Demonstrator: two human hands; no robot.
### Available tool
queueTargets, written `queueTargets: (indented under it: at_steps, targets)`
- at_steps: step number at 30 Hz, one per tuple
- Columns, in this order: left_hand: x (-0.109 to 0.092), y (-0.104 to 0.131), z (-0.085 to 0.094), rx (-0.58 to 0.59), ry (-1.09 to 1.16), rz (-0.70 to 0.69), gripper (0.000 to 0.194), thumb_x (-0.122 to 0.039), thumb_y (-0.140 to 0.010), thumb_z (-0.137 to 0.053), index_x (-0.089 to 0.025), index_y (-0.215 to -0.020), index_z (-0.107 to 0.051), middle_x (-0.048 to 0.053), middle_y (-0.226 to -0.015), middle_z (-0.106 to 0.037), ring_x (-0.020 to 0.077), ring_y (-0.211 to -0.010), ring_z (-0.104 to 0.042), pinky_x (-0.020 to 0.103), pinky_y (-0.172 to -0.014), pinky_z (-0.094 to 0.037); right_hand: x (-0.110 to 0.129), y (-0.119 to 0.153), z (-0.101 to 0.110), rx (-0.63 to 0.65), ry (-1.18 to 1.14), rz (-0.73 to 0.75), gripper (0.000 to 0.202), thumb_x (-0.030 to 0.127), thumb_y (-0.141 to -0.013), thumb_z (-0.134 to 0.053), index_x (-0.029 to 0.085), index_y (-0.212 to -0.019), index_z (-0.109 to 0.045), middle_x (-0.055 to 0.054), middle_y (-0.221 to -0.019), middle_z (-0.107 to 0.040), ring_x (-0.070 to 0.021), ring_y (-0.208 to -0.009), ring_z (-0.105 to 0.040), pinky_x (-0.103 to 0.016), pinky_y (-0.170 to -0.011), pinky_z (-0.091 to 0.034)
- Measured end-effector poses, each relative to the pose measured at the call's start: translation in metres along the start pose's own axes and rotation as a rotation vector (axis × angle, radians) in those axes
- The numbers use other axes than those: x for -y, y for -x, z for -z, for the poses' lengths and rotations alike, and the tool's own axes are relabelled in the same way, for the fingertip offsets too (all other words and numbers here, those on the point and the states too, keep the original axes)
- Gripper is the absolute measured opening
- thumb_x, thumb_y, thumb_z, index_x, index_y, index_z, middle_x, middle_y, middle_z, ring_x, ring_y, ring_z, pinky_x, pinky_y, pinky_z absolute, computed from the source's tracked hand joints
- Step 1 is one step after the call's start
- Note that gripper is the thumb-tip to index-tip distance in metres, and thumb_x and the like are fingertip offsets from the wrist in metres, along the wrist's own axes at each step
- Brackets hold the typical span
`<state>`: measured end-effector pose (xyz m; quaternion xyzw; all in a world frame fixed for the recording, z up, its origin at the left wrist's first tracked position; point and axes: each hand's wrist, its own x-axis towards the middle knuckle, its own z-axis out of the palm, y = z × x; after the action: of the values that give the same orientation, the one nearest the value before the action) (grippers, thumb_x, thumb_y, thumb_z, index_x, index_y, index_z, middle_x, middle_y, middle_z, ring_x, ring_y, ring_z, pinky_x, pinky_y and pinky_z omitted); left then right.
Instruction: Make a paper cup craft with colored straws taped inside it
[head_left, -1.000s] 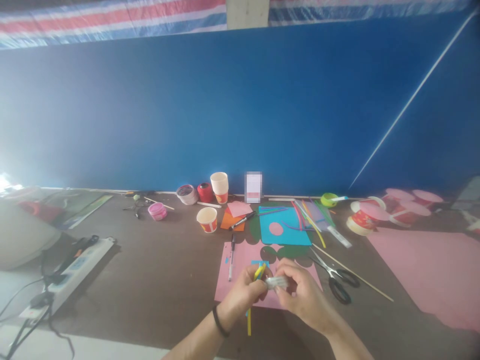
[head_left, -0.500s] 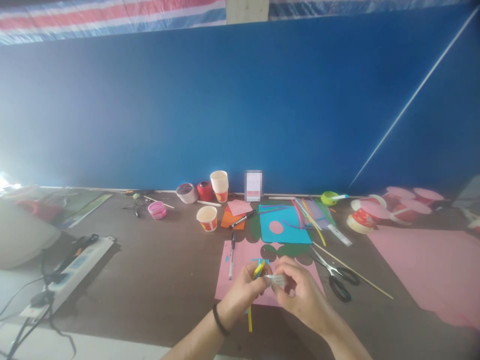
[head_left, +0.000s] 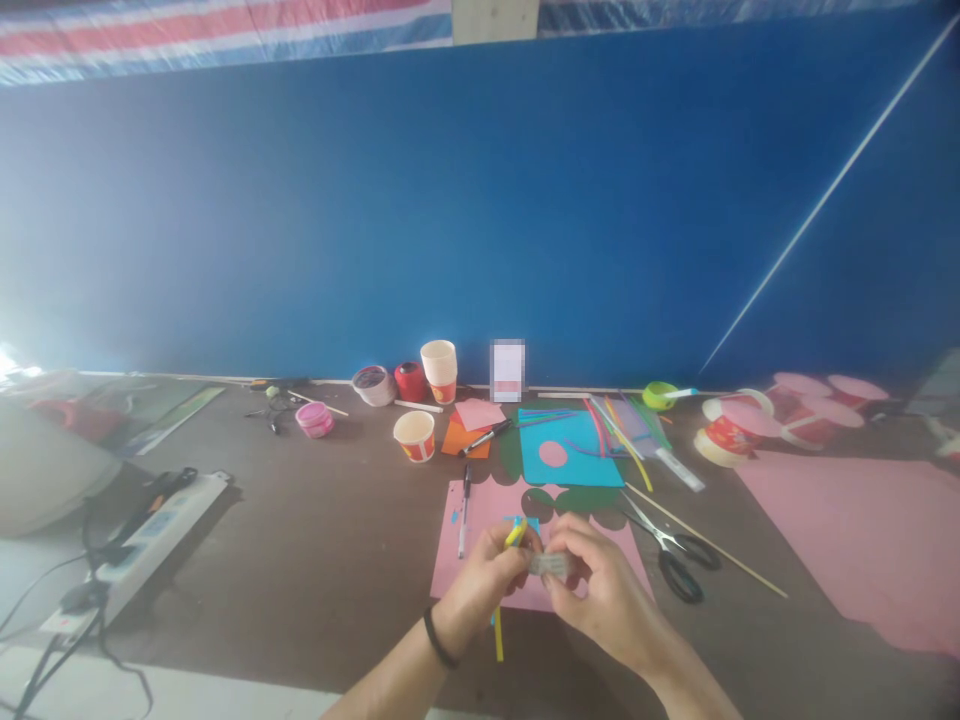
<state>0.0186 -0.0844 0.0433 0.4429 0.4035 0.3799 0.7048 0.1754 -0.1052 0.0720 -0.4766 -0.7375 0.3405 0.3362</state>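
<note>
Over a pink sheet with round cut-outs (head_left: 450, 575), both my hands are closed close together. My left hand (head_left: 495, 570) pinches a yellow strip (head_left: 515, 533) along with something blue; the strip's tail hangs below the wrist. Between my hands is a small flat whitish piece with faint print (head_left: 550, 566), its kind unclear. My right hand (head_left: 596, 575) grips that piece at its right side, and the left fingertips touch its left end. A pen (head_left: 464, 515) lies on the sheet left of my hands. Scissors (head_left: 679, 570) with black handles lie to the right.
Behind lies a blue sheet (head_left: 536, 475) with a pink circle and coloured strips. A paper cup (head_left: 414, 438) stands back left. A thin stick (head_left: 720, 550) lies beside the scissors. Red cups with pink discs (head_left: 731, 435) and a large pink sheet (head_left: 862, 540) are right; a power strip (head_left: 150, 540) is left.
The whitish piece has turned slightly between my fingers and now looks greyer, its printed face more visible. My hands stay in nearly the same place.
</note>
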Motion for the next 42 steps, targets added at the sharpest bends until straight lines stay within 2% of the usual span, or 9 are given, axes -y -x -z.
queueTargets:
  at_steps: [7,14,17,19,21,26,35,39,42]
  targets:
    - [0.001,0.002,0.001,-0.001,-0.023,-0.002,0.013,-0.021,-0.064,-0.052,-0.015,-0.075,-0.058,-0.007,-0.049,-0.038,0.0052,-0.043,-0.028,0.02,-0.042,-0.017,0.002,0.0,0.0,-0.033,-0.011,0.008,0.011,0.011,-0.077,-0.049,0.021,-0.071,-0.05,0.0,-0.077,-0.049,-0.0122,-0.065,-0.049,-0.021,-0.053,-0.042]
    - [0.0,0.001,0.0,-0.073,-0.043,-0.031,0.019,-0.019,-0.063,-0.053,-0.014,-0.08,-0.061,-0.006,-0.053,-0.045,0.0046,-0.042,-0.028,0.02,-0.042,-0.019,-0.003,0.002,-0.003,-0.087,0.041,0.039,0.011,0.011,-0.076,-0.051,0.021,-0.073,-0.05,-0.002,-0.08,-0.05,-0.013,-0.067,-0.051,-0.02,-0.052,-0.043]
    - [0.001,0.001,-0.002,-0.166,-0.039,-0.07,0.027,-0.021,-0.065,-0.057,-0.015,-0.092,-0.057,-0.003,-0.061,-0.055,0.0058,-0.044,-0.033,0.019,-0.042,-0.023,-0.007,0.001,-0.004,-0.134,0.113,0.043,0.007,0.014,-0.078,-0.051,0.021,-0.077,-0.05,-0.003,-0.084,-0.052,-0.0137,-0.069,-0.052,-0.021,-0.054,-0.043]
    - [0.002,0.001,-0.004,-0.266,-0.084,-0.123,0.022,-0.023,-0.066,-0.061,-0.016,-0.086,-0.056,-0.001,-0.066,-0.056,0.0075,-0.05,-0.04,0.019,-0.046,-0.029,-0.009,0.001,-0.005,-0.168,0.204,0.055,0.005,0.016,-0.08,-0.051,0.021,-0.079,-0.05,-0.004,-0.085,-0.053,-0.0145,-0.07,-0.053,-0.023,-0.057,-0.044]
    - [0.003,0.001,-0.004,-0.312,-0.168,-0.161,0.016,-0.025,-0.067,-0.063,-0.015,-0.075,-0.055,0.0,-0.066,-0.055,0.0098,-0.056,-0.045,0.02,-0.051,-0.033,-0.01,0.002,-0.006,-0.181,0.299,0.068,0.003,0.019,-0.081,-0.052,0.021,-0.08,-0.051,-0.004,-0.085,-0.053,-0.015,-0.069,-0.055,-0.024,-0.057,-0.043]
    - [0.007,0.0,-0.003,-0.295,-0.316,-0.181,0.017,-0.032,-0.073,-0.062,-0.016,-0.074,-0.055,0.0,-0.061,-0.05,0.0126,-0.058,-0.046,0.022,-0.052,-0.033,-0.01,0.003,-0.007,-0.184,0.444,0.096,0.006,0.025,-0.085,-0.051,0.021,-0.084,-0.054,-0.005,-0.088,-0.056,-0.0142,-0.061,-0.056,-0.025,-0.055,-0.043]
    - [0.008,-0.001,-0.008,-0.294,-0.359,-0.275,0.028,-0.041,-0.082,-0.05,-0.016,-0.07,-0.049,-0.004,-0.06,-0.041,0.0105,-0.058,-0.036,0.022,-0.054,-0.029,-0.013,0.005,-0.01,-0.131,0.498,0.07,0.007,0.019,-0.081,-0.053,0.021,-0.088,-0.053,-0.006,-0.095,-0.056,-0.016,-0.064,-0.059,-0.027,-0.056,-0.044]
    - [0.0,0.001,-0.009,-0.252,-0.28,-0.171,0.029,-0.042,-0.082,-0.051,-0.017,-0.068,-0.045,-0.006,-0.055,-0.033,0.0078,-0.051,-0.029,0.021,-0.048,-0.024,-0.014,0.004,-0.01,-0.123,0.407,0.066,0.008,0.017,-0.081,-0.055,0.022,-0.087,-0.052,-0.005,-0.096,-0.055,-0.0165,-0.07,-0.059,-0.026,-0.058,-0.043]
    - [-0.005,0.001,-0.007,-0.18,-0.202,-0.039,0.026,-0.039,-0.08,-0.053,-0.019,-0.068,-0.042,-0.009,-0.048,-0.027,0.0059,-0.043,-0.022,0.021,-0.042,-0.018,-0.014,0.002,-0.008,-0.11,0.284,0.038,0.006,0.019,-0.081,-0.057,0.022,-0.084,-0.052,-0.003,-0.095,-0.054,-0.0132,-0.063,-0.054,-0.025,-0.057,-0.043]
